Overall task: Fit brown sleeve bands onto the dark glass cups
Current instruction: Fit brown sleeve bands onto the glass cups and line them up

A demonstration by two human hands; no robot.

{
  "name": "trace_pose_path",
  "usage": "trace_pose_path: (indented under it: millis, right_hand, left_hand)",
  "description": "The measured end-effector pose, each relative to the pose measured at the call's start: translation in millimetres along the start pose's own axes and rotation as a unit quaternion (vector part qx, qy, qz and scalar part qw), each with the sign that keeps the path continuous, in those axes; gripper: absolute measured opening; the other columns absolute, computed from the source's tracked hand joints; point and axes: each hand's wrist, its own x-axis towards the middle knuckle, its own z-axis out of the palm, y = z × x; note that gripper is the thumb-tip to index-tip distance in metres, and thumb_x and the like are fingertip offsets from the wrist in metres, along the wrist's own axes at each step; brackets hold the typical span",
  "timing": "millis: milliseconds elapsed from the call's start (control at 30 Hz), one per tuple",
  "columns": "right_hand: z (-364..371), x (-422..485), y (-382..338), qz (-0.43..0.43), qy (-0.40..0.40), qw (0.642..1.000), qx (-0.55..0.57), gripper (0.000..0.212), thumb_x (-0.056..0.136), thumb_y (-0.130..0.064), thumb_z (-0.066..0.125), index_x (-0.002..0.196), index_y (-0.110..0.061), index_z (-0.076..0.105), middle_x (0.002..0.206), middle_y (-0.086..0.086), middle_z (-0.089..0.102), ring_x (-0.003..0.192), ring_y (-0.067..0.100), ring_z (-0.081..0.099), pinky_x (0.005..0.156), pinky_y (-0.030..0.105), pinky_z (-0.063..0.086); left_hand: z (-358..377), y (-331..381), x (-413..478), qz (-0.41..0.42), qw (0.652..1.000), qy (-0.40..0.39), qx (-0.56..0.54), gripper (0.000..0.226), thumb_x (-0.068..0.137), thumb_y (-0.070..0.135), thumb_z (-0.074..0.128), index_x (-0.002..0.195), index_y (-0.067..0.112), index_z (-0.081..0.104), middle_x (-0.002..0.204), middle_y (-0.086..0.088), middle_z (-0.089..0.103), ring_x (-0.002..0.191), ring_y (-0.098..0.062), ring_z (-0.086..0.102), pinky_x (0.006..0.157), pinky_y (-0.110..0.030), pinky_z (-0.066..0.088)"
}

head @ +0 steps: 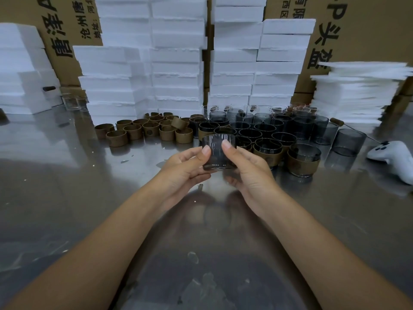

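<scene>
Head cam: steel worktop [67,175] spans the frame. Cardboard boxes [362,30] + white foam block stacks [176,63] line the back. Dark glass cups [263,128] crowd centre-right, several at the front w/ bands already on, e.g. banded cup [302,162]. Loose brown sleeve bands [134,132] sit just left of them. Left hand [185,168] & right hand [250,173] meet mid-frame above the worktop, each grip curled round one bare cup [218,153], rim up, thumbs on its near wall. White controller [391,155] lies far right.
</scene>
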Motion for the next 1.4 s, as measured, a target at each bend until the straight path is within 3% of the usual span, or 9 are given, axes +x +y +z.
trace_pose_path:
  millis: [100, 200, 300, 467, 633, 833, 1000, 1200, 1400]
  right_hand:
    - [-1.1, 0.1, -2.2, 0.029, -0.010, 0.999, 0.038, 0.042, 0.067, -0.048, 0.071, 0.099, -0.021, 0.075, 0.091, -0.006, 0.073, 0.078, 0.005, 0.060, 0.078, 0.025, 0.040]
    - [-1.7, -0.1, -2.8, 0.041, -0.022, 0.997, 0.066, 0.039, 0.058, -0.050, 0.072, 0.086, -0.023, 0.076, 0.084, -0.008, 0.072, 0.068, 0.001, 0.061, 0.077, 0.024, 0.040]
    - [-2.8, 0.9, -2.5, 0.031, -0.035, 0.996, 0.081, 0.035, 0.056, -0.050, 0.073, 0.080, -0.025, 0.078, 0.083, -0.008, 0.073, 0.066, 0.000, 0.062, 0.078, 0.025, 0.040]
    - [-4.9, 3.3, -2.9, 0.034, -0.042, 0.994, 0.091, 0.043, 0.056, -0.052, 0.072, 0.087, -0.022, 0.075, 0.084, -0.007, 0.072, 0.072, 0.004, 0.062, 0.075, 0.025, 0.042]
    - [-1.7, 1.2, -1.9, 0.025, -0.042, 0.998, 0.042, 0.048, 0.052, -0.063, 0.069, 0.080, -0.024, 0.076, 0.081, -0.008, 0.072, 0.075, 0.005, 0.059, 0.074, 0.025, 0.042]
    - [1.4, -1.9, -0.3, -0.019, -0.006, 1.000, 0.011, 0.064, 0.053, -0.061, 0.070, 0.105, -0.024, 0.066, 0.095, -0.008, 0.073, 0.089, 0.010, 0.065, 0.080, 0.030, 0.047]
    - [6.5, -5.1, 1.8, -0.040, 0.032, 0.998, -0.029, 0.051, 0.073, -0.041, 0.074, 0.117, -0.019, 0.059, 0.103, -0.004, 0.072, 0.095, 0.005, 0.067, 0.079, 0.025, 0.049]
    - [6.0, -5.2, -0.2, -0.055, 0.011, 0.997, -0.047, 0.022, 0.080, -0.039, 0.070, 0.095, -0.024, 0.072, 0.088, -0.010, 0.073, 0.082, 0.000, 0.064, 0.072, 0.020, 0.048]
    - [4.1, -4.9, -2.1, -0.063, 0.000, 0.998, -0.023, 0.054, 0.059, -0.057, 0.066, 0.099, -0.022, 0.074, 0.095, -0.005, 0.075, 0.090, 0.006, 0.065, 0.076, 0.024, 0.043]
  left_hand:
    - [-1.7, 0.3, -0.1, -0.007, 1.000, -0.020, -0.012, 0.048, 0.071, 0.043, 0.065, 0.111, 0.016, 0.066, 0.101, -0.004, 0.073, 0.091, -0.014, 0.069, 0.078, -0.020, 0.054]
    - [-1.6, 0.6, -0.5, -0.005, 0.999, -0.036, -0.017, 0.047, 0.075, 0.042, 0.063, 0.114, 0.015, 0.065, 0.107, -0.006, 0.072, 0.094, -0.015, 0.068, 0.080, -0.021, 0.054]
    - [-1.4, 0.9, -0.6, 0.004, 0.999, -0.042, -0.023, 0.047, 0.076, 0.043, 0.066, 0.113, 0.016, 0.065, 0.109, -0.007, 0.071, 0.096, -0.016, 0.068, 0.083, -0.022, 0.054]
    - [-2.4, 2.7, -1.4, 0.013, 0.998, -0.060, -0.031, 0.041, 0.081, 0.042, 0.058, 0.111, 0.017, 0.068, 0.113, -0.009, 0.070, 0.101, -0.017, 0.067, 0.086, -0.023, 0.054]
    - [-2.4, 4.6, -1.7, 0.010, 0.998, -0.064, -0.017, 0.041, 0.079, 0.045, 0.058, 0.107, 0.018, 0.071, 0.112, -0.007, 0.071, 0.101, -0.016, 0.068, 0.089, -0.027, 0.052]
    - [-0.8, 5.1, -1.3, 0.025, 0.999, -0.011, 0.020, 0.047, 0.075, 0.040, 0.061, 0.114, 0.015, 0.064, 0.102, 0.001, 0.073, 0.091, -0.010, 0.068, 0.084, -0.026, 0.051]
    - [2.5, 3.2, -2.3, 0.031, 0.999, -0.015, 0.036, 0.041, 0.069, 0.044, 0.066, 0.102, 0.021, 0.067, 0.098, 0.002, 0.071, 0.095, -0.012, 0.065, 0.081, -0.026, 0.051]
    - [-0.5, 4.3, -3.1, 0.030, 0.998, -0.048, 0.036, 0.034, 0.073, 0.049, 0.068, 0.097, 0.026, 0.075, 0.102, 0.003, 0.073, 0.094, -0.008, 0.067, 0.077, -0.018, 0.052]
    - [-1.5, 4.6, -1.1, 0.020, 0.998, -0.058, -0.009, 0.032, 0.079, 0.042, 0.059, 0.102, 0.026, 0.075, 0.108, 0.000, 0.072, 0.098, -0.011, 0.067, 0.084, -0.021, 0.052]
